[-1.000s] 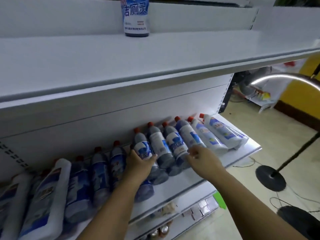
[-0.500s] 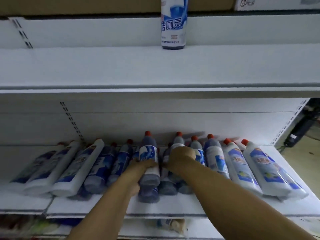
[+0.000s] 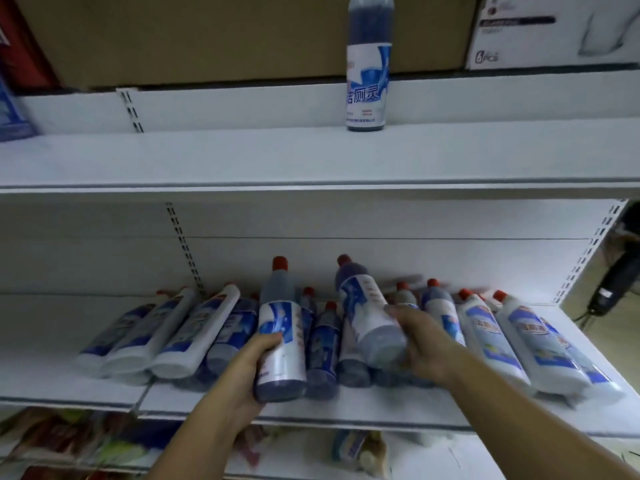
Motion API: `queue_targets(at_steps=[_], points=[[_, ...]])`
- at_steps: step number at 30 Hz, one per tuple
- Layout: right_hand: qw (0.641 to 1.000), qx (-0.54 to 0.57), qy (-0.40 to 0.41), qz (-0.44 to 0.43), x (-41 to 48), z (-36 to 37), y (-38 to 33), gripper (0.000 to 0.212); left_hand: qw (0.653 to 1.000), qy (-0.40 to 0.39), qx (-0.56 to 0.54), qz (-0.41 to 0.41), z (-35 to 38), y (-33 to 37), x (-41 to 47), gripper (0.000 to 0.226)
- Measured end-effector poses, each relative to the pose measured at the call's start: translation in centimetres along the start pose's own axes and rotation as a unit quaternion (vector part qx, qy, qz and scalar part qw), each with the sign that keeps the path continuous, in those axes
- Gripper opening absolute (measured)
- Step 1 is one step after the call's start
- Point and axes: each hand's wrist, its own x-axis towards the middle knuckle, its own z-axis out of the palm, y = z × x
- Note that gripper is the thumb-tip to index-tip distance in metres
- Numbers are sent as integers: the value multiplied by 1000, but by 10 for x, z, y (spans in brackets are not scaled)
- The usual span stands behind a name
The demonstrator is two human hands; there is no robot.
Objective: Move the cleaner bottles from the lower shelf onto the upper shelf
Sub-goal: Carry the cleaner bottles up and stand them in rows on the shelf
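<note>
My left hand (image 3: 242, 372) gripping a red-capped blue plastic cleaner bottle (image 3: 280, 327), my right hand (image 3: 422, 344) clutching another such bottle (image 3: 367, 313), both over the white metal lower shelf (image 3: 69, 386).

Brown carton (image 3: 242, 36) across the top, plain-faced; fills most of the width. Just right of it, white carton (image 3: 554, 29) with grey print and "PCS" near the lower left corner. At far top left, red pack (image 3: 20, 46), blurred, above a blue pack (image 3: 10, 112) cut off by the edge. Slotted strips (image 3: 183, 247) down the white back panel (image 3: 450, 244). Beyond the right end, black device (image 3: 613, 282), roughly upright, against tan floor (image 3: 620, 344). Along the bottom, blurred bright packets (image 3: 69, 441) at left and a pale pouch (image 3: 360, 448) near the middle; print unreadable.
</note>
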Motion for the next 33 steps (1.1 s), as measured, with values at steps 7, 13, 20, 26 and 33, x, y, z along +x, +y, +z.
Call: queue_targets(at_steps=[7, 13, 20, 26, 33], points=[[988, 154, -1, 12, -52, 20, 84, 61, 993, -115, 7, -24, -20, -15, -40, 56], [989, 122, 22, -81, -84, 22, 125, 88, 976, -182, 117, 2, -19, -42, -69, 75], [982, 126, -12, -140, -116, 48, 128, 89, 962, -240, 124, 26, -6, -41, -110, 68], [960, 67, -56, -265, -153, 84, 59, 80, 941, -246, 153, 176, 25, 17, -143, 82], [918, -21, -150, -367, -175, 122, -58, 64, 863, -251, 187, 397, 98, 122, -170, 70]])
